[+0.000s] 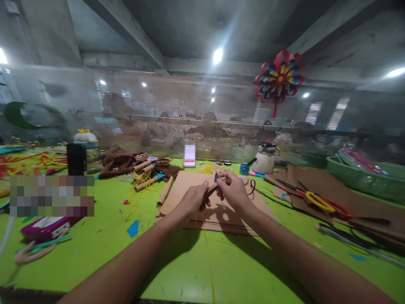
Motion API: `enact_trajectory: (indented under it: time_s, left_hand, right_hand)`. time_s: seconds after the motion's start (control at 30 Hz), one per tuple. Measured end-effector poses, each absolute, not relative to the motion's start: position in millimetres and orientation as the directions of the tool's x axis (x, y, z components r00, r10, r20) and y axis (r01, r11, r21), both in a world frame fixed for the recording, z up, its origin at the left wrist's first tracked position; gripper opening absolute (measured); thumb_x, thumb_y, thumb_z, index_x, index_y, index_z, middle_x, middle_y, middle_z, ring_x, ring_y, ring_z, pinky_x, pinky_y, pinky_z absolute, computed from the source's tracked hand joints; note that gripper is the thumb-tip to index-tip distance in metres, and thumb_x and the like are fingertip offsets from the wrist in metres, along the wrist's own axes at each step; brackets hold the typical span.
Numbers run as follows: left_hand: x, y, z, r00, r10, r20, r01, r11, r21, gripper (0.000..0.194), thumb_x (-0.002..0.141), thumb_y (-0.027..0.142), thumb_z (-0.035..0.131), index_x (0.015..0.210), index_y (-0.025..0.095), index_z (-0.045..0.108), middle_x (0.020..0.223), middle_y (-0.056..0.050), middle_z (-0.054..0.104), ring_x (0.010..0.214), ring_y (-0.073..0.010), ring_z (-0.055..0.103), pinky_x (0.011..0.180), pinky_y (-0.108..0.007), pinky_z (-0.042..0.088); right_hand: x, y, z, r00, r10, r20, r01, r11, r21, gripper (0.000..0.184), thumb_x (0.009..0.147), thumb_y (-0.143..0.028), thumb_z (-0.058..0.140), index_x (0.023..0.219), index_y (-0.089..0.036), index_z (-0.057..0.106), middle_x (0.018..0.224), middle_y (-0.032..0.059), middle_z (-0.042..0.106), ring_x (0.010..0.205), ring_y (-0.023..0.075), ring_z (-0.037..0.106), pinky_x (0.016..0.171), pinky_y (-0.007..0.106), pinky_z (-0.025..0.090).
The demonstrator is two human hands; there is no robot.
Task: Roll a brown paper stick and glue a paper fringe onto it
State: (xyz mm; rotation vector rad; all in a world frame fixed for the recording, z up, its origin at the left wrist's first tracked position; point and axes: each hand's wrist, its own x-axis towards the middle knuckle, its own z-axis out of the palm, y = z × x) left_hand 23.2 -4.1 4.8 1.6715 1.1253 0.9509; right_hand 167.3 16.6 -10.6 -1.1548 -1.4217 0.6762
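Note:
Above a stack of brown cardboard sheets (183, 185) my two hands meet. My left hand (194, 198) is closed on a narrow folded piece of brown paper (210, 193), its far end reaching toward the right hand. Pinched in the fingers of my right hand (234, 189) is a small dark-blue piece (217, 177); its kind is not clear. Bits of red and something pale show below those fingers, too blurred to name. A thin yellow string (206, 240) hangs below the left hand and runs down to the table's near edge.
Brown paper rolls (148, 182) and crumpled brown paper (118, 162) lie left. A lit phone (190, 155) stands behind the cardboard. Right are scissors (319, 202) on brown paper, a green basket (360, 179) and a white jug (264, 162). A purple box (47, 228) sits far left.

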Motion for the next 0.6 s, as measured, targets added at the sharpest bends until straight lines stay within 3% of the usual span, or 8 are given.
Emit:
enact_trajectory:
  time_s: [0.1,0.23,0.4,0.6]
  left_hand:
    - [22.9,-2.1,2.4,0.288,0.957,0.022,0.137,-0.064,0.988,0.035,0.083,0.041,0.041,0.069,0.014,0.059,0.054,-0.004,0.057,0.045,-0.0116,0.046,0.046,-0.022,0.034]
    - [21.6,0.4,-2.4,0.439,0.899,-0.009,0.001,0.009,1.0,0.027,0.077,0.04,0.054,0.077,0.014,0.06,0.063,-0.005,0.061,0.053,-0.0111,0.052,0.053,-0.021,0.039]
    - [19.9,3.1,-5.3,0.487,0.874,-0.001,0.004,-0.001,1.0,0.023,0.077,0.037,0.056,0.077,0.015,0.056,0.063,-0.004,0.06,0.052,-0.0096,0.052,0.054,-0.021,0.039]
    - [20.1,3.0,-3.4,0.483,0.874,0.056,0.069,-0.101,0.992,0.018,0.081,0.031,0.049,0.071,0.016,0.051,0.053,0.001,0.053,0.043,-0.006,0.04,0.045,-0.019,0.029]
  right_hand:
    - [166.1,15.6,-11.1,0.094,0.912,0.399,0.274,0.361,-0.891,0.028,0.072,-0.034,0.05,0.091,-0.014,0.052,0.054,-0.0032,0.051,0.044,0.0122,0.054,0.036,0.02,0.043]
    - [165.1,15.7,-12.2,0.083,0.914,0.398,0.279,0.362,-0.89,0.028,0.072,-0.033,0.05,0.093,-0.014,0.052,0.054,-0.0038,0.05,0.044,0.0121,0.053,0.037,0.021,0.044]
    - [165.5,17.0,-12.4,0.066,0.92,0.387,0.279,0.355,-0.892,0.028,0.072,-0.032,0.049,0.094,-0.014,0.051,0.055,-0.0036,0.051,0.045,0.0121,0.053,0.037,0.021,0.043]
    - [163.8,14.5,-11.3,0.028,0.92,0.391,0.315,0.364,-0.877,0.038,0.07,-0.035,0.056,0.102,-0.014,0.05,0.061,-0.0021,0.054,0.05,0.0119,0.053,0.043,0.022,0.044]
